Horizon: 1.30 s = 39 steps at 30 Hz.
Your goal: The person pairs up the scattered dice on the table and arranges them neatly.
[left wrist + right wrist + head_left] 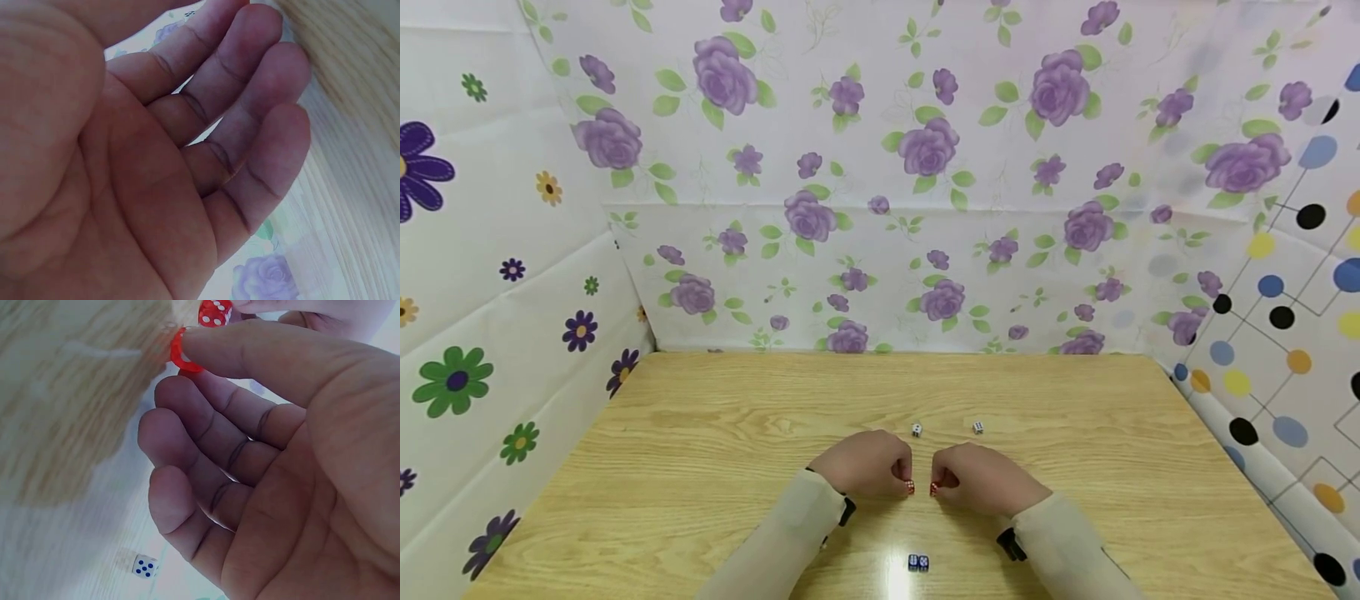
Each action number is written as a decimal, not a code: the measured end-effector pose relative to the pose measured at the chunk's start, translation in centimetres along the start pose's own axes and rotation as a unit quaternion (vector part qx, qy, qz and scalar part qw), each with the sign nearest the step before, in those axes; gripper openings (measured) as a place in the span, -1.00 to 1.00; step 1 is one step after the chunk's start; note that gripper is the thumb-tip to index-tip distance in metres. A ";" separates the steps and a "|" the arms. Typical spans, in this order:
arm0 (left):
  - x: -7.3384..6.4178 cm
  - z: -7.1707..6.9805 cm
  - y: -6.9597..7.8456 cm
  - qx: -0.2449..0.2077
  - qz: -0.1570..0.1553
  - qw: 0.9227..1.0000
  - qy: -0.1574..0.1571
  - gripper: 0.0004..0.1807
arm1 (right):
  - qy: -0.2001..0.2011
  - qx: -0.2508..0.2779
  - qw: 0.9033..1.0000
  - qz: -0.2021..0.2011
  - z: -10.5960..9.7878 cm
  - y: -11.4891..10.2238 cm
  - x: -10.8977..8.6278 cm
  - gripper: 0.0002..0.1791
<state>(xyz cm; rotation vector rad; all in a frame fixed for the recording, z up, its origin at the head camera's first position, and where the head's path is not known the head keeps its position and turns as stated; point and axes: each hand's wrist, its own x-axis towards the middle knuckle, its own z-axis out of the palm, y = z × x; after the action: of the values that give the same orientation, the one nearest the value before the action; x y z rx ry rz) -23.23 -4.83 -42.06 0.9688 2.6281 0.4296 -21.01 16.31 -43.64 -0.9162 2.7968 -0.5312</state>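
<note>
While left fingers (907,460) pinch red die (910,487), right fingers (937,463) pinch another (933,489)

Soft, even light fills the room, and I see hard white glare on the pale yellow wood-grain tabletop (737,417), just beside two small dark-blue plastic dice (913,562). Faint shadows lie under the bare left hand (868,467) and right hand (981,479). Up close at the wrists, both look dim and greyish against washed-out white cloth printed with purple roses (265,278); the near translucent red plastic die (177,353) is blurred.
</note>
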 end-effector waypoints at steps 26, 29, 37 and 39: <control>0.2 0.3 -0.1 0.001 0.010 1.000 0.001 -0.85 | 0.004 0.003 1.000 0.009 0.7 0.2 0.1 -0.89; 0.2 0.3 0.1 0.005 0.007 1.000 0.000 -0.84 | 0.008 -0.002 1.000 0.005 0.8 0.2 0.2 -0.88; 0.3 0.3 0.4 0.003 0.005 1.000 0.001 -0.86 | 0.015 0.000 1.000 -0.010 1.1 0.1 0.3 -0.86; 0.2 0.3 0.4 0.000 0.004 1.000 0.003 -0.86 | 0.013 0.000 1.000 -0.006 1.1 0.0 0.3 -0.86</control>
<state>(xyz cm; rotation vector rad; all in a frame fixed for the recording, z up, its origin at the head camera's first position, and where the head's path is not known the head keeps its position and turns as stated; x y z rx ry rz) -23.05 -4.31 -42.25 0.9799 2.6299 0.4348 -21.02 15.83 -44.65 -0.9333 2.8153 -0.5491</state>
